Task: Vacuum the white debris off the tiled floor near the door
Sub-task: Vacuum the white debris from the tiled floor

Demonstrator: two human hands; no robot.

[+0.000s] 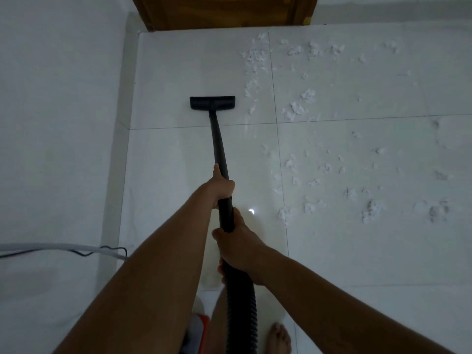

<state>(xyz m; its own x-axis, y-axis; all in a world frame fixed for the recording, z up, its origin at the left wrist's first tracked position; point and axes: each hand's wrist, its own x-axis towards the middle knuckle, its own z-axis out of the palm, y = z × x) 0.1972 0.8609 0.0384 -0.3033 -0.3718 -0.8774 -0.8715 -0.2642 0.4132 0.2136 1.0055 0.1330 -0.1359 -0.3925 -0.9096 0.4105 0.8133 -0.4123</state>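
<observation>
Left grip (222, 188) and right grip (240, 247) clasp the wand (217, 139), white debris (298, 108) scattered rightward (some beside the nozzle (212, 102)).

Smooth, glossy glazed tile across the floor (357, 251), mirroring a small bright glint near the middle, with thin dark grout lines (274, 93) between. Soft, fluffy, torn-looking white debris (297, 108) to the right, matt, like shredded paper or foam. Brown wood with visible grain on the door (222, 11) at the far edge. Matt black plastic on the floor head (212, 102). Smooth black wand (217, 141) with a faint sheen. Ribbed, flexible black hose (241, 310) near. Matt white wall (51, 98) on the left.
</observation>
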